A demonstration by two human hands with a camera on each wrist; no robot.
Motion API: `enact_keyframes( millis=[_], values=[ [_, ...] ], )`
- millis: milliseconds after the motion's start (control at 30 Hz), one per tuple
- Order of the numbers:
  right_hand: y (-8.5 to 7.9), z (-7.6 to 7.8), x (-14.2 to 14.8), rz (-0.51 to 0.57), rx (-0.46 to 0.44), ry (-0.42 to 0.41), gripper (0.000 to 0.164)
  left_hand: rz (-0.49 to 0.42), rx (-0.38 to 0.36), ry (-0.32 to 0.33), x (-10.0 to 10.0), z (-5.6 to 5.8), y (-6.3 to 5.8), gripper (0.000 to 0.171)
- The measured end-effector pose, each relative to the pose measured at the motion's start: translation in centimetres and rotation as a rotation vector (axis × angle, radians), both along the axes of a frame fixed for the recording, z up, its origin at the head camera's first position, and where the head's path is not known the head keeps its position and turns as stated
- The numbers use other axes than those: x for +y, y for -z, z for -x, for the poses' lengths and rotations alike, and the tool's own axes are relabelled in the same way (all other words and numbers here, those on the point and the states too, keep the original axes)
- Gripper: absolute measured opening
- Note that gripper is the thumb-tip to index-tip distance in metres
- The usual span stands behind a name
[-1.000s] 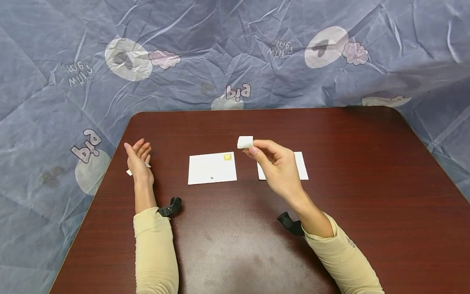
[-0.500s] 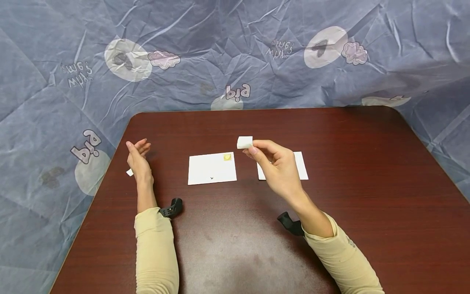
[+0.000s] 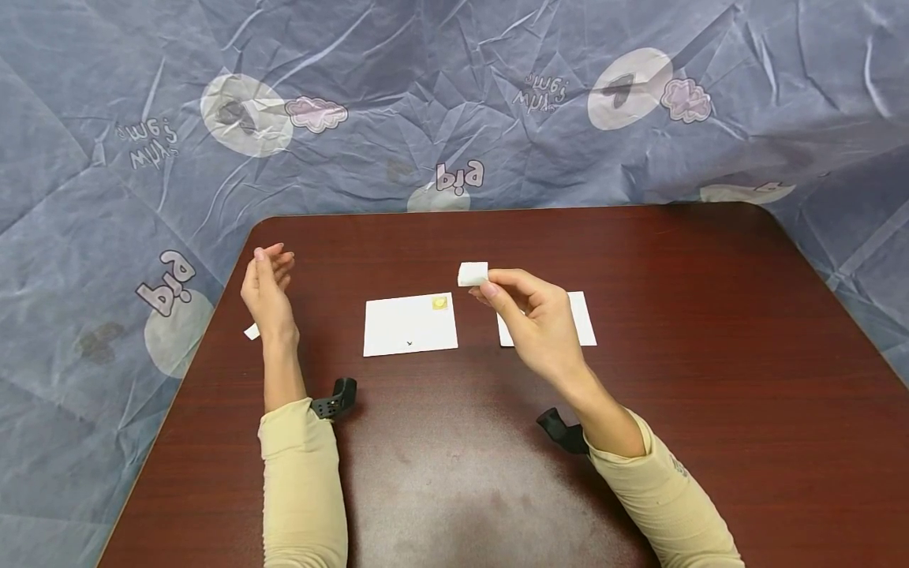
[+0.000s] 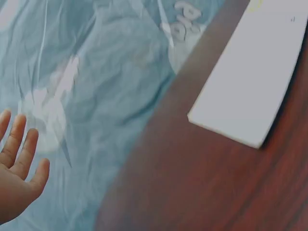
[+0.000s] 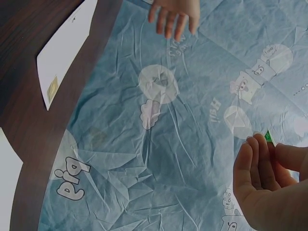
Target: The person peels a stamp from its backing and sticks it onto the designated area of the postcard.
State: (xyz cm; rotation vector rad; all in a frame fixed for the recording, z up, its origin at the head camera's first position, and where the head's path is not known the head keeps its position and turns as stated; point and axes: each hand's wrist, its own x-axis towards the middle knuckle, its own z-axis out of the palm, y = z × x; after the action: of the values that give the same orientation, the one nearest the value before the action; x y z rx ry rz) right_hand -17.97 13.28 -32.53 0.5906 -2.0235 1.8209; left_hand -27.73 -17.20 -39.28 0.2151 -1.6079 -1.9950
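Observation:
My right hand (image 3: 543,327) pinches a small stamp-like sticker (image 3: 473,274) between thumb and fingers, above the table. Its white back faces me in the head view. A green side of the sticker (image 5: 269,136) shows in the right wrist view. My left hand (image 3: 268,296) is raised over the table's left side, fingers loosely bent, holding nothing. Between the hands lies a white envelope (image 3: 410,331) with a yellow stamp (image 3: 440,303) in its upper right corner and a small dark mark low down. A second white envelope (image 3: 582,319) lies partly hidden behind my right hand.
A small white paper piece (image 3: 252,332) shows on the table behind my left wrist, mostly hidden. The reddish-brown table (image 3: 675,315) ends at a wrinkled blue sheet (image 3: 398,95) behind it. Black wrist mounts (image 3: 335,399) stick out from the sleeves.
My left hand has risen and moved slightly away from me, its fingers and thumb turning upward. The right hand keeps its place, still pinching the sticker. The envelopes have not moved.

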Motion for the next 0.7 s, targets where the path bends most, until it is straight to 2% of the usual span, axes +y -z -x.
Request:
enact_keyframes(
  millis=[100, 267, 367, 600, 700],
  values=[
    [0.0, 0.0, 0.0, -0.006, -0.001, 0.005, 0.013, 0.079, 0.052, 0.054, 1.4, -0.2, -1.0, 0.026],
    [0.0, 0.0, 0.1, -0.017, 0.001, 0.012, 0.013, 0.262, 0.150, 0.228, 3.7, -0.7, -2.5, 0.020],
    [0.0, 0.0, 0.1, -0.012, 0.000, 0.005, 0.013, 0.318, 0.216, 0.305, 5.1, -1.4, -3.4, 0.020],
    [-0.1, 0.0, 0.1, -0.011, -0.009, -0.005, 0.013, 0.375, 0.416, 0.464, 9.2, -3.6, -5.8, 0.015],
    [-0.2, 0.0, 0.2, -0.017, -0.009, 0.001, 0.014, 0.458, 0.496, 0.482, 10.9, -4.7, -6.6, 0.012]
  ],
)
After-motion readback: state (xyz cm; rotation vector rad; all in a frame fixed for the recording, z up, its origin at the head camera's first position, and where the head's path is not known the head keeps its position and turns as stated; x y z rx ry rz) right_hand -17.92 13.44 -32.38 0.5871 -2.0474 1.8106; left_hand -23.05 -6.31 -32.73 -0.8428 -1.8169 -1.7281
